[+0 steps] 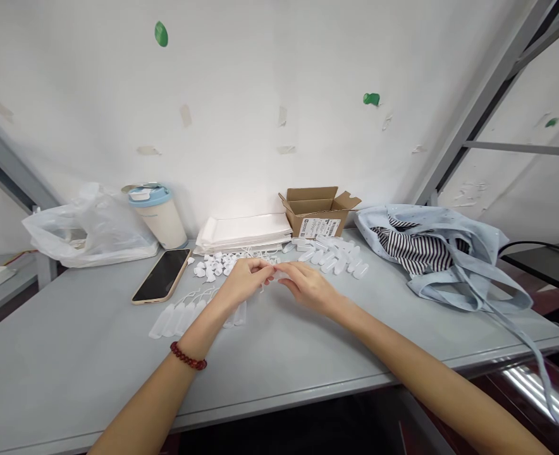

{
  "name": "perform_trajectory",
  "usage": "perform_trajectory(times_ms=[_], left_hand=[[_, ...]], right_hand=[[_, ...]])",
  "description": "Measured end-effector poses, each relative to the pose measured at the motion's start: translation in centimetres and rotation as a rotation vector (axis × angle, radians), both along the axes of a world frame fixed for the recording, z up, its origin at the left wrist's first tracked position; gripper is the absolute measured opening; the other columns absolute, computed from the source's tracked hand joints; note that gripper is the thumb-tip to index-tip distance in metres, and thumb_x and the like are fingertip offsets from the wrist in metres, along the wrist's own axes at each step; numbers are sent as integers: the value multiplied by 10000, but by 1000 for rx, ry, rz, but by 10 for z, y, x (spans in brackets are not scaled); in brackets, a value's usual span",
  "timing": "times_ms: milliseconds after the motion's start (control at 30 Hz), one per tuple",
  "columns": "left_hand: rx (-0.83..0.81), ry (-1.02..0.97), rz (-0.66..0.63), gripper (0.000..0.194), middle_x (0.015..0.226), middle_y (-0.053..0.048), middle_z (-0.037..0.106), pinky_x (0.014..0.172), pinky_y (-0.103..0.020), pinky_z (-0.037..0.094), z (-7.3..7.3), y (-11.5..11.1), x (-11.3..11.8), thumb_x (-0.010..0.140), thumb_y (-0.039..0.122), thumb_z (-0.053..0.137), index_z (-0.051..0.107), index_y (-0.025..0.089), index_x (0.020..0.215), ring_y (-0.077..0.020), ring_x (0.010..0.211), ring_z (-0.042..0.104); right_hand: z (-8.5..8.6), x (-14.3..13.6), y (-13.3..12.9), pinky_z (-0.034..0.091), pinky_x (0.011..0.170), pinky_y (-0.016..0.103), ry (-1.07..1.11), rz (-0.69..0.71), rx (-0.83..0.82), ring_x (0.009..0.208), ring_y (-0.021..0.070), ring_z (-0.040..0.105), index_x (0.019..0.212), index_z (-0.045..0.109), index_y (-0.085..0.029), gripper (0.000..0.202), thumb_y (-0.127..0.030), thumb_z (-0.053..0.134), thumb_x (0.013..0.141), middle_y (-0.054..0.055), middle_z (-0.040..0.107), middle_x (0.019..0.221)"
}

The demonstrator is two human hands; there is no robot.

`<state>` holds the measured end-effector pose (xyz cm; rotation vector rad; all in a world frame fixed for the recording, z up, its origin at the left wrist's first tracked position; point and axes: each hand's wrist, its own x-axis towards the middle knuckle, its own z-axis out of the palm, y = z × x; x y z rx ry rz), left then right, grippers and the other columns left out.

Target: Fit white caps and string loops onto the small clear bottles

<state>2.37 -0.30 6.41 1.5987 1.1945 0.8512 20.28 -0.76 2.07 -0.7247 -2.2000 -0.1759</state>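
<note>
My left hand (247, 278) and my right hand (310, 287) meet above the middle of the table, fingertips touching. Both are closed in a pinch around a small translucent plastic bottle (279, 275), mostly hidden by the fingers. A thin white strand (262, 289) hangs below my left fingertips. Under and beside my left forearm lie several translucent bottles with thin white strands (178, 319), set in a row. Small white caps (215, 265) are heaped just beyond my left hand. Past my right hand is a loose pile of translucent bottles (334, 256).
An open cardboard box (315, 221) and a stack of white sheets or envelopes (244, 232) stand by the wall. To the left are a phone (162, 276), a tumbler (159, 218) and a white plastic bag (90, 227). A light blue cloth bag (431, 246) lies right, its strap over the table edge.
</note>
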Motion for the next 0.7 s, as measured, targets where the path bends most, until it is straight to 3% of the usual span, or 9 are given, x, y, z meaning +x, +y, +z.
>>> perform_trajectory(times_ms=[200, 300, 467, 600, 700], left_hand=[[-145, -168, -46, 390, 721, -51, 662, 641, -264, 437, -2, 2, -1, 778, 507, 557, 684, 138, 757, -138, 665, 579], [-127, -177, -37, 375, 727, -57, 672, 642, -272, 444, -1, 1, 0, 784, 484, 547, 694, 139, 765, -140, 659, 586], [194, -84, 29, 249, 777, -44, 690, 684, -286, 464, 1, -2, 2, 764, 391, 601, 688, 161, 797, -162, 720, 603], [487, 45, 54, 198, 940, -48, 679, 722, -297, 480, -1, -6, 5, 769, 327, 633, 660, 187, 907, -178, 834, 604], [646, 153, 7, 312, 1054, -59, 642, 727, -313, 493, -6, -7, 7, 756, 312, 676, 611, 211, 1045, -194, 906, 590]], right_hand=[[10, 0, -4, 525, 752, 361, 279, -42, -288, 834, 211, 655, 1019, 589, -193, 159, -228, 527, 877, 92, 693, 910], [19, -1, -7, 513, 787, 361, 503, -8, -570, 843, 202, 655, 950, 617, -196, 159, -301, 602, 831, 75, 695, 916], [30, 1, -8, 495, 790, 350, 849, 209, -1071, 872, 214, 677, 908, 647, -194, 228, -363, 686, 760, 57, 719, 887], [31, 4, -4, 471, 839, 356, 980, 295, -1227, 873, 210, 674, 862, 673, -185, 240, -347, 741, 698, 54, 727, 842], [29, 4, -2, 468, 871, 355, 1034, 335, -1297, 921, 215, 666, 851, 684, -183, 243, -333, 763, 676, 61, 726, 894]])
